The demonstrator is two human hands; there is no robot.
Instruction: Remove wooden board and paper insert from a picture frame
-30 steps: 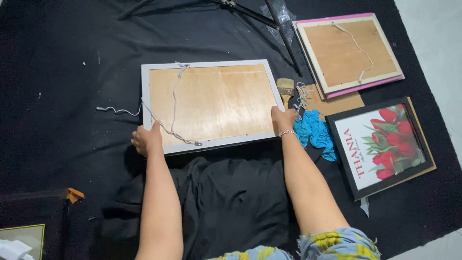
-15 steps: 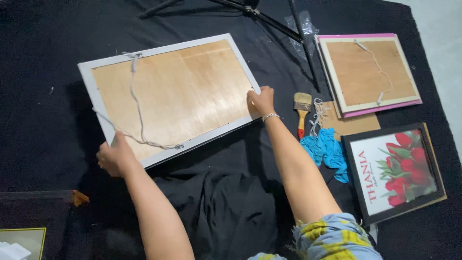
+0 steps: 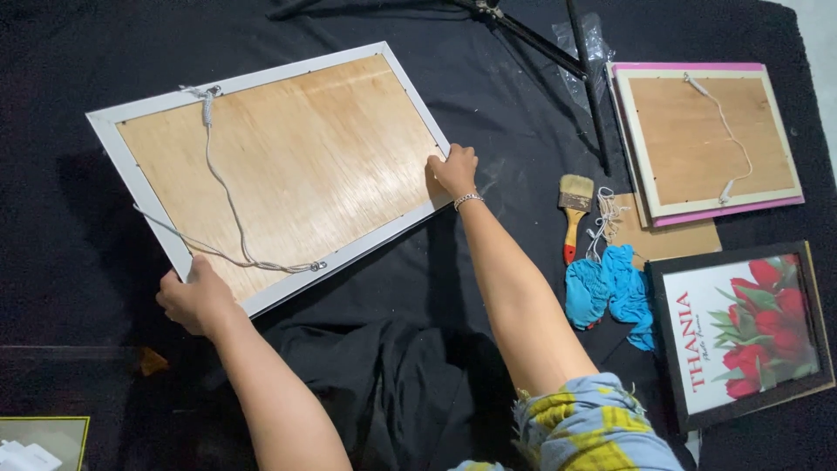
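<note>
A large white picture frame [image 3: 279, 166] lies face down, showing its plywood back and a loose white hanging cord [image 3: 228, 205]. It is tilted, raised off the black cloth [image 3: 78, 87]. My left hand [image 3: 199, 298] grips its near left corner. My right hand [image 3: 453, 171] holds its right corner by the edge.
To the right lie a pink-edged frame [image 3: 711, 139] face down with a cord, a paintbrush [image 3: 574, 209], a blue cloth [image 3: 610, 292], a cardboard piece [image 3: 671, 240], and a black frame with a red tulip picture [image 3: 741, 331]. A tripod leg [image 3: 584, 70] crosses the top.
Both hands have lifted the white frame and swung it leftward and away, turning it anticlockwise. The view has shifted with it.
</note>
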